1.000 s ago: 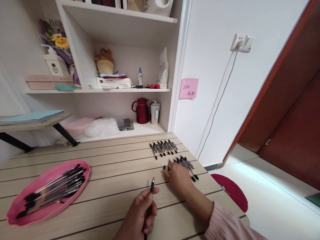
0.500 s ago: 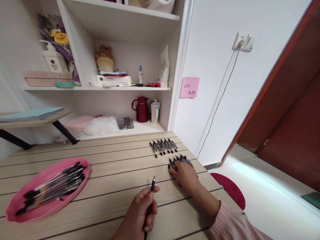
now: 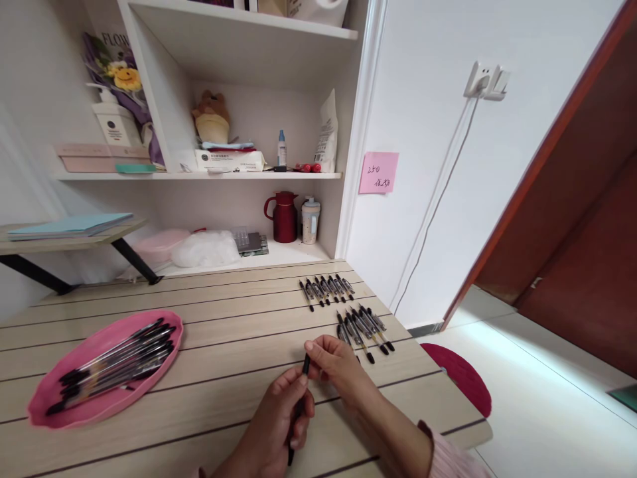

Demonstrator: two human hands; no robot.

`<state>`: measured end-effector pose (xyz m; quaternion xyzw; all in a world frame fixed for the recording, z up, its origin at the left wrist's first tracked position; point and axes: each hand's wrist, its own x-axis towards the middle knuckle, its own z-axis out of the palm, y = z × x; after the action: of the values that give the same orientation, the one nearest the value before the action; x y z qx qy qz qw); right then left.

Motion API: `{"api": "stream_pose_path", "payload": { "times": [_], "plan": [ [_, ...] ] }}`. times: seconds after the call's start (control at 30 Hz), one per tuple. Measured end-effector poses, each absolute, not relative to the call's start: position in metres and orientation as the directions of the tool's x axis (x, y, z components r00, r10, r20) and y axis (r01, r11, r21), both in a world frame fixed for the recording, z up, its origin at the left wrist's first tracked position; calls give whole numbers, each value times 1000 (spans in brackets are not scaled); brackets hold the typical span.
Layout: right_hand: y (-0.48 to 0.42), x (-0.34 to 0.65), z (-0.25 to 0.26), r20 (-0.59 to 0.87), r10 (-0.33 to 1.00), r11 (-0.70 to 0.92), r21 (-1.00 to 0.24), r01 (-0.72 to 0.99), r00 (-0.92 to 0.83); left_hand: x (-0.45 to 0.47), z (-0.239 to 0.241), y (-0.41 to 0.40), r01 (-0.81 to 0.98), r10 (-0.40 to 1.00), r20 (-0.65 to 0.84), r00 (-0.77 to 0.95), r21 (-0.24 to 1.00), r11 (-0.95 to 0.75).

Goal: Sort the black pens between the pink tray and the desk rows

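Observation:
A black pen [image 3: 297,411] stands tilted in my left hand [image 3: 276,421], whose fingers are wrapped round its barrel. My right hand [image 3: 338,368] has its thumb and fingers pinched at the pen's upper end, covering the tip. Just beyond my right hand lies a group of clear-barrelled pens with dark ends [image 3: 365,328], side by side on the wooden table [image 3: 229,358]. Farther back is a second row of similar pens [image 3: 326,291].
A pink oval tray [image 3: 34,408] with several pens stands on the left of the table. Behind the table are shelves [image 3: 249,176] with a dark red jug [image 3: 285,218] and a cup [image 3: 310,221]. A red stool [image 3: 460,378] is beyond the right edge.
My right hand has moved from the near group of pens, left and toward me, to the upper end of the pen. My left hand still holds the pen; its metal tip is now covered.

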<state>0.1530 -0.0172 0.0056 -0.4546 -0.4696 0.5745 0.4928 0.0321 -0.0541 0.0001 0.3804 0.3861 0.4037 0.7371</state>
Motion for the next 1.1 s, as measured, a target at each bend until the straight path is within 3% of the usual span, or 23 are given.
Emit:
{"api": "stream_pose_path", "payload": {
  "times": [0.3,0.9,1.1],
  "plan": [
    [-15,150,2,-69,989,-110,-931,-348,-129,31,3,-55,-318,870,-302,389,843,435],
    [-17,154,5,-127,972,-200,-890,-410,-199,32,-3,-54,-316,872,-293,392,847,427],
    [-15,152,7,-82,968,-184,-872,-454,-237,31,1,-54,-306,867,-326,377,839,449]
  ]
}}
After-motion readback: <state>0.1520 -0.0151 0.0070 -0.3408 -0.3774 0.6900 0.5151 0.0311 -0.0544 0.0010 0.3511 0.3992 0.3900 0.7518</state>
